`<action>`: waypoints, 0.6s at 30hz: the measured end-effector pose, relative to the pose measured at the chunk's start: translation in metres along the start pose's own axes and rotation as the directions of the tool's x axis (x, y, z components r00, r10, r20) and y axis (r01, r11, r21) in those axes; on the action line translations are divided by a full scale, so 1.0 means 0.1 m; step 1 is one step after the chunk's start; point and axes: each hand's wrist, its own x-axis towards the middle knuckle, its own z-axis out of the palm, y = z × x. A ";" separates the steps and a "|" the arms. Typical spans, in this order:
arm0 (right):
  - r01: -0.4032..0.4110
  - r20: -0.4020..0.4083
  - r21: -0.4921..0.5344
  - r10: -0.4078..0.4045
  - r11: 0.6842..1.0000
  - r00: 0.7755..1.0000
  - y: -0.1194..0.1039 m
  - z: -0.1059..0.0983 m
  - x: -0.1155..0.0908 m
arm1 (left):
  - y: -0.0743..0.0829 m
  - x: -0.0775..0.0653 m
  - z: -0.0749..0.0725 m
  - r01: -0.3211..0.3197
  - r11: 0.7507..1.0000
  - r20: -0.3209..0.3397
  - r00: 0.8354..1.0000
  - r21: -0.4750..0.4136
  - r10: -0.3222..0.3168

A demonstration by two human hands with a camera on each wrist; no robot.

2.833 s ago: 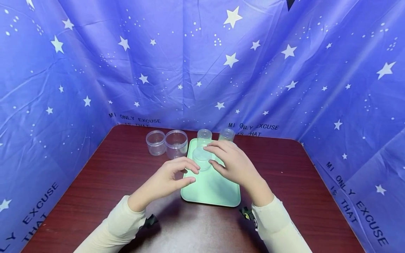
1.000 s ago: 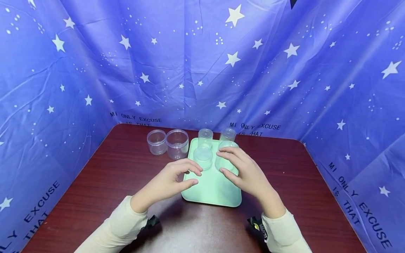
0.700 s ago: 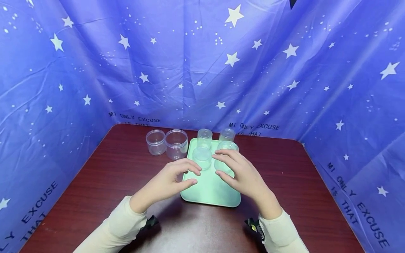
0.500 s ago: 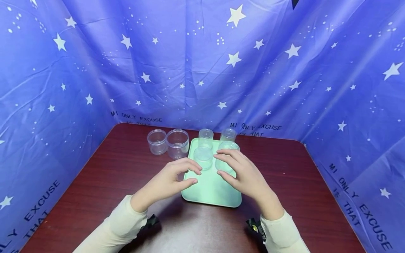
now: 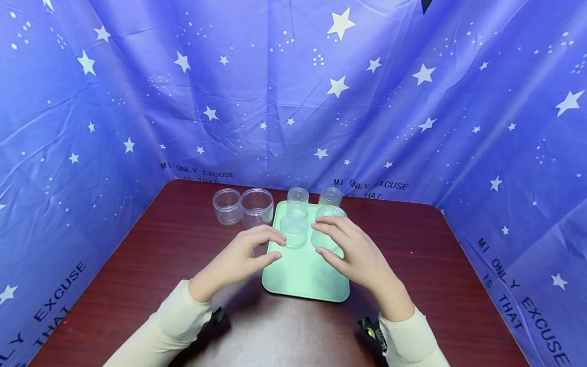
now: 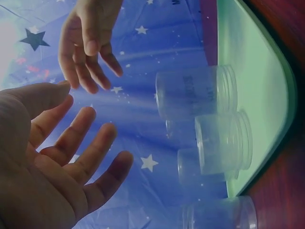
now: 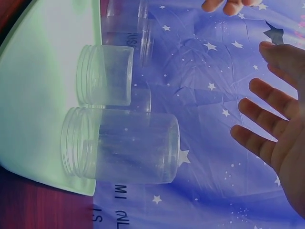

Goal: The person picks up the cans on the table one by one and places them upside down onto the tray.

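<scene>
My left hand (image 5: 240, 257) hovers at the left edge of the mint-green tray (image 5: 304, 280), fingers relaxed and holding nothing. Just beyond its fingertips stands a short clear plastic jar (image 5: 293, 232), upside down with its threaded neck on the tray. My right hand (image 5: 350, 250) hangs over the tray's right side, also holding nothing, fingers loosely bent. It partly covers a larger upside-down jar (image 5: 324, 235) in the head view; the right wrist view shows that larger jar (image 7: 136, 145) whole, apart from the fingers (image 7: 252, 143).
Two narrow clear jars (image 5: 298, 201) (image 5: 330, 196) stand at the tray's far end. Left of the tray, on the dark red wooden table (image 5: 151, 265), are a smaller clear jar (image 5: 227, 209) and a wider one (image 5: 257, 211). A blue star-printed curtain (image 5: 247, 102) surrounds the table.
Since the oldest frame my right hand has shifted right, off the short jar, bringing the larger jar into sight. My left hand has just drawn slightly left. The jars have stayed in place.
</scene>
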 end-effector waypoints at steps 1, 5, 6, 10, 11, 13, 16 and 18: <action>0.000 -0.003 0.000 0.000 1.000 1.000 0.00 0.00 0.00 | -0.01 0.01 -0.01 0.003 1.000 -0.003 1.000 0.002 -0.003; 0.000 -0.003 0.004 0.000 1.000 1.000 0.01 -0.01 0.00 | -0.07 0.06 -0.05 0.008 1.000 -0.026 1.000 0.013 -0.007; -0.002 -0.002 0.004 0.002 1.000 1.000 0.01 -0.01 0.00 | -0.08 0.08 -0.07 0.007 1.000 -0.027 1.000 0.016 -0.007; -0.005 0.002 0.000 0.005 1.000 1.000 0.02 -0.02 -0.01 | -0.11 0.16 -0.12 -0.009 0.999 -0.026 1.000 0.040 0.010; -0.006 0.003 -0.001 0.006 1.000 1.000 0.02 -0.02 -0.01 | -0.11 0.18 -0.14 -0.013 0.999 -0.025 1.000 0.051 0.014; -0.008 0.004 -0.004 0.008 1.000 1.000 0.03 -0.03 -0.02 | -0.12 0.22 -0.17 -0.018 0.997 -0.020 1.000 0.079 0.020; -0.020 0.009 -0.011 0.020 1.000 1.000 0.03 -0.04 -0.03 | -0.13 0.28 -0.22 -0.021 0.989 -0.002 1.000 0.144 0.021; -0.027 0.011 -0.015 0.027 1.000 1.000 0.04 -0.05 -0.03 | -0.15 0.32 -0.25 -0.019 0.982 0.022 1.000 0.186 0.015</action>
